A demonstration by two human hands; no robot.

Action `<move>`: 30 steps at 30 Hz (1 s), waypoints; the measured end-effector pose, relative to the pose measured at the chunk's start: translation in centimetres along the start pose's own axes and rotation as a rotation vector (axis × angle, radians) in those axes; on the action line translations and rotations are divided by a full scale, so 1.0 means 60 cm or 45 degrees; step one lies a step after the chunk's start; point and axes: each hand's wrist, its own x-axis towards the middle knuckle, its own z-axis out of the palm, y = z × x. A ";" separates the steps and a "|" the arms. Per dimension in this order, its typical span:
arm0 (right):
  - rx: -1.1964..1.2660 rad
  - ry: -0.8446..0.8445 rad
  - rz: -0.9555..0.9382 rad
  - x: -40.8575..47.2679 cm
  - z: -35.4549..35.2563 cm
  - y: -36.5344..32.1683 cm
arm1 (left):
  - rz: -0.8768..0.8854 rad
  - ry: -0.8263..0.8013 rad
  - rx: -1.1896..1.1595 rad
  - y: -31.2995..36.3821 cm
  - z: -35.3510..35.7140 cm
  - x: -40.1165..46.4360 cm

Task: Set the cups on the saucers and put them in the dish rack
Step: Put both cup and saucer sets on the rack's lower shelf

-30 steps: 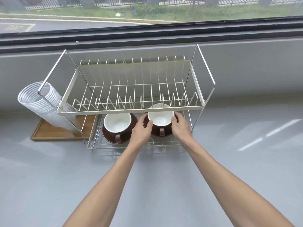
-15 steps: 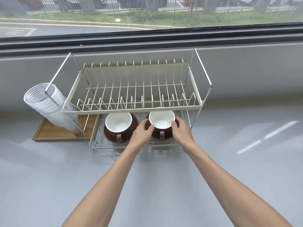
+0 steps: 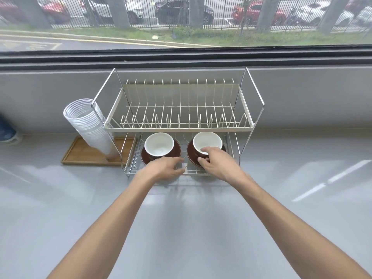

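Two cups, white inside and brown outside, stand upright on brown saucers in the lower tier of the wire dish rack [image 3: 179, 128]. The left cup [image 3: 159, 146] sits on its saucer [image 3: 178, 151] with nothing touching it. My left hand [image 3: 164, 169] hovers over the tier's front edge just before that cup, fingers spread and empty. My right hand [image 3: 219, 164] is at the front of the right cup [image 3: 207, 140], thumb on the rim and fingers curled against its front wall above its saucer [image 3: 191, 155]. The cup handles are hidden by my hands.
The rack's upper tier with its plate slots overhangs the cups closely. A leaning stack of clear plastic cups [image 3: 88, 125] rests on a wooden tray [image 3: 80, 154] to the rack's left. Grey counter [image 3: 181, 228] spreads in front, and a grey wall and window rise behind.
My left hand has come off the right cup and saucer and drawn back to the left, in front of the left cup. My right hand shifted from the cup's right side to its front.
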 end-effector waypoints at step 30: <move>0.679 -0.002 0.186 0.137 0.126 -0.128 | -0.453 0.525 -1.015 -0.164 0.001 0.049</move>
